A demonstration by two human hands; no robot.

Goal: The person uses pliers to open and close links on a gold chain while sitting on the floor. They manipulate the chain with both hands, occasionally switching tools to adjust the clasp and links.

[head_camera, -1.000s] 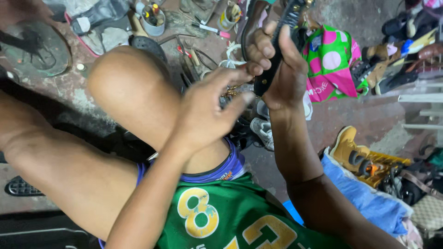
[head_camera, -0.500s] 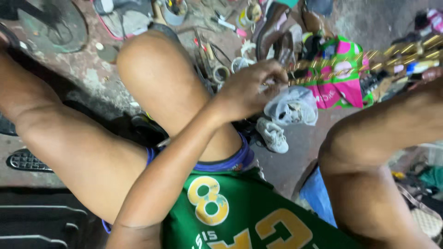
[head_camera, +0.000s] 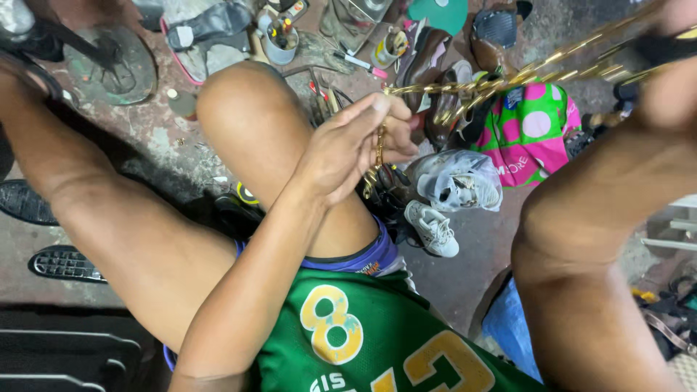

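My left hand [head_camera: 356, 145] is closed in front of my raised knee, its fingertips pinching one end of a gold chain strap [head_camera: 494, 81]. The strands stretch tight from there up to the top right corner. My right hand [head_camera: 675, 72] sits blurred at that corner, with the forearm rising along the right edge. It grips a black item [head_camera: 664, 47] where the chain ends; I cannot tell what that item is. A short gold length hangs below my left hand.
On the ground past my knee lie a white sneaker [head_camera: 433, 229], a clear plastic bag holding a shoe [head_camera: 457, 181], a pink and green dotted bag [head_camera: 530, 131], brown shoes [head_camera: 428, 58], a can of tools [head_camera: 279, 40] and a round metal stand [head_camera: 109, 62]. A black sole [head_camera: 65, 263] lies left.
My right hand has swung from the centre top out to the upper right, pulling the gold chain taut. My left hand has stayed near the knee, closed on the chain.
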